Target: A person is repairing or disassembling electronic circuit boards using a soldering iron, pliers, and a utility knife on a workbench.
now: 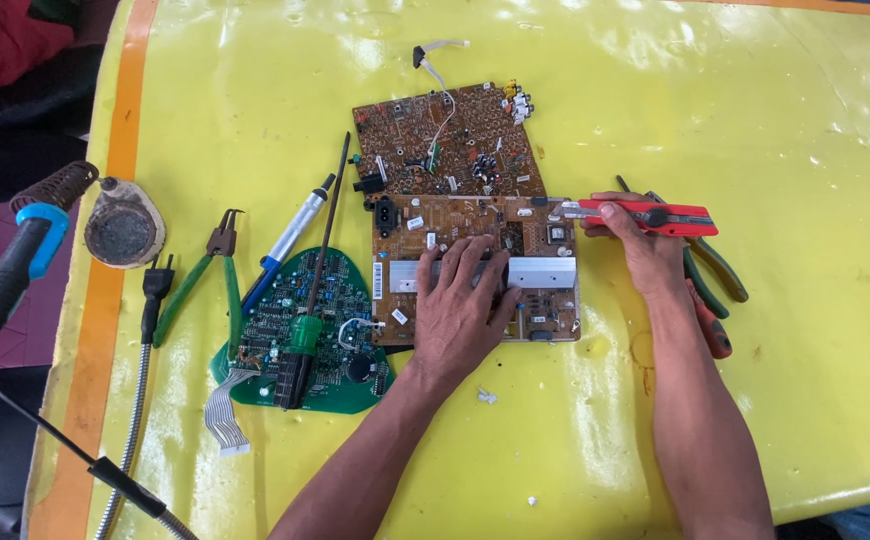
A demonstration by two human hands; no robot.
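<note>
Head view looks straight down on a yellow counter (pixel 655 90), and the brown circuit board (pixel 475 270) at its middle is the landmark for everything else. Left hand (pixel 460 305) is pressed flat on the board's lower half, fingers (pixel 475 262) spread open and lying across the silver heat sink (pixel 545 272), gripping nothing. Right hand (pixel 645 250) sits just off the board's right edge, fingers closed around a red utility knife (pixel 645 216) held level, its tip touching the board's upper right corner. Under that hand, right of the board, lie green-handled pliers (pixel 720 265) and a red-handled tool (pixel 713 330), partly hidden by the wrist.

Above the board, touching its top edge, a second brown board (pixel 435 135) lies at a tilt, with a white wire and connector (pixel 435 58) beyond it. Left of the board, a green circuit board (pixel 330 335) lies flat, just beside it, with a green-handled screwdriver (pixel 305 335) resting across it and a white ribbon cable (pixel 223 415) trailing from its lower corner. A blue-and-silver pen-shaped tool (pixel 290 240) leans in from above it. Further left: green-handled cutters (pixel 213 280), a black plug (pixel 157 280) on a metal-braided cord, a round tin with a dark sponge (pixel 123 230), and at the counter's left edge a blue-and-black soldering iron (pixel 20 255).
</note>
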